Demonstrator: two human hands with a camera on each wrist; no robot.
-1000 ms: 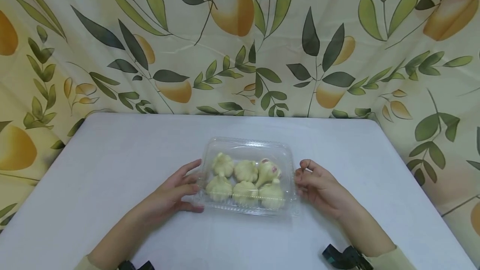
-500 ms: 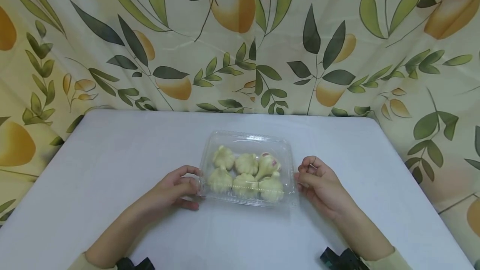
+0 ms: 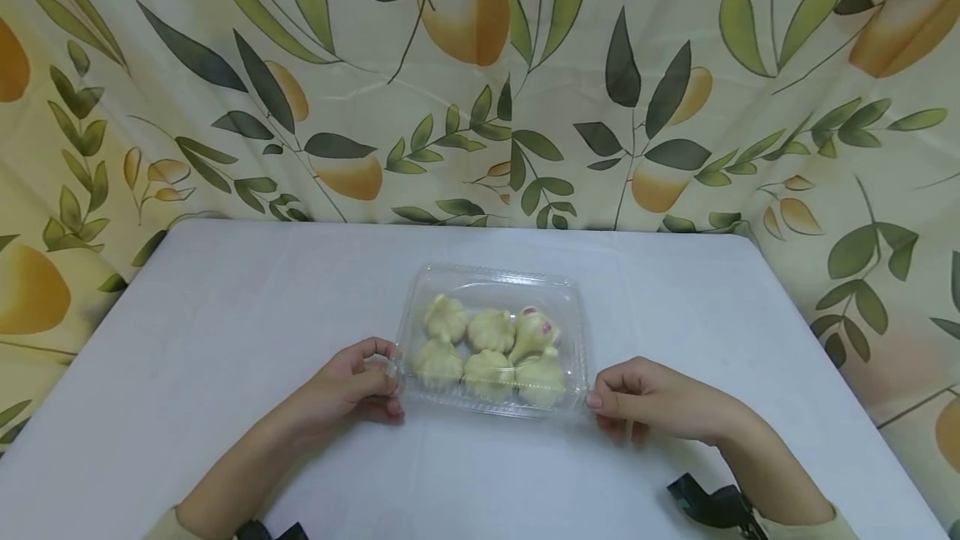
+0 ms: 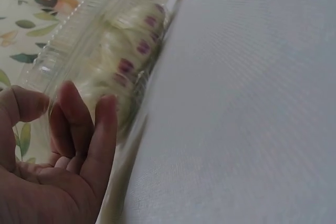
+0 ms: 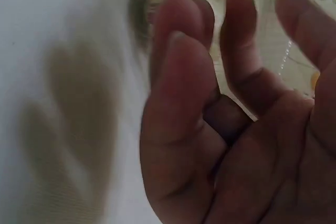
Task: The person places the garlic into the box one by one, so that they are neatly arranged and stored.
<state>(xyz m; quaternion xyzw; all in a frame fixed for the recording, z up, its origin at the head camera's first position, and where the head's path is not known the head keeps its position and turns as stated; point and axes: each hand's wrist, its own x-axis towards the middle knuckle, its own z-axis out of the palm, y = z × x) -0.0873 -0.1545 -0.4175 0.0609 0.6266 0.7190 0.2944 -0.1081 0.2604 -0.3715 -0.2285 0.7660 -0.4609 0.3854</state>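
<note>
A clear plastic clamshell container point(image 3: 487, 273) sits on the white table, its lid down. Several pale, garlic-shaped pieces point(image 3: 489, 373) lie inside; one piece point(image 3: 534, 333) is tipped over and has purple marks. In the head view my left hand point(image 3: 352, 382) holds the container's left edge near its front corner, thumb and fingertips at the rim. From the other side, my right hand point(image 3: 660, 402) has thumb and forefinger together at the front right corner. The right wrist view shows the right hand's fingers point(image 5: 178, 77) curled beside the container wall, partly covering it.
The white cloth-covered table point(image 3: 247, 290) extends on all sides of the container. Behind it hangs a curtain point(image 3: 480, 132) printed with leaves and fruit. A black wrist camera point(image 3: 712, 502) is strapped to the right forearm.
My right hand has moved down toward the container's front right corner, its wrist swinging outward. My left fingers have drawn together at the left edge. The container has barely shifted.
</note>
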